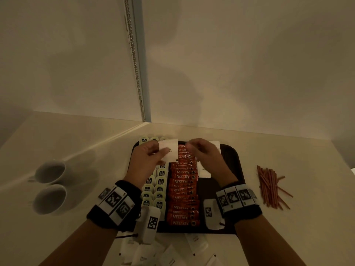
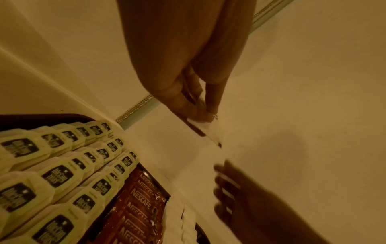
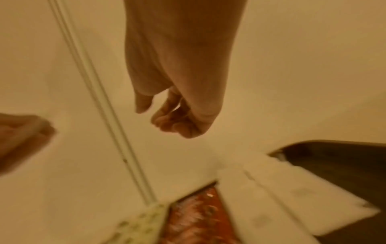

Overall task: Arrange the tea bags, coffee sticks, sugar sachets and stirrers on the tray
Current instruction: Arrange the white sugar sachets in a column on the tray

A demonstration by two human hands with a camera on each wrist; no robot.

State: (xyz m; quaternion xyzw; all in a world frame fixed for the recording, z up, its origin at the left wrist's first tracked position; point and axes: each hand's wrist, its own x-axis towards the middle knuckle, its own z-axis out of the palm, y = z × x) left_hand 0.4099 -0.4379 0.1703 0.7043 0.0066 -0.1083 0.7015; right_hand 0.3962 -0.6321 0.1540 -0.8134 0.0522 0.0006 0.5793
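Tray (image 1: 233, 166) sits on the counter, tea bags (image 1: 159, 181) and Nescafé coffee sticks (image 1: 183, 189) already rowed; sugar is the step in hand; left hand (image 1: 148, 158) pinches a white sachet (image 1: 169, 150) above it; right hand (image 1: 203, 152), fingers curled and empty, reaches to take one; stirrers (image 1: 270, 187) wait alongside.

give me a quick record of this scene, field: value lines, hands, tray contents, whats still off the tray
left hand: pinches a white paper sugar sachet
right hand: fingers curled, holds nothing
dark brown plastic tray: pale green tea bags, red Nescafe coffee sticks, some white sachets
off tray: reddish-brown stirrers, loose white sachets
beside tray: two white cups
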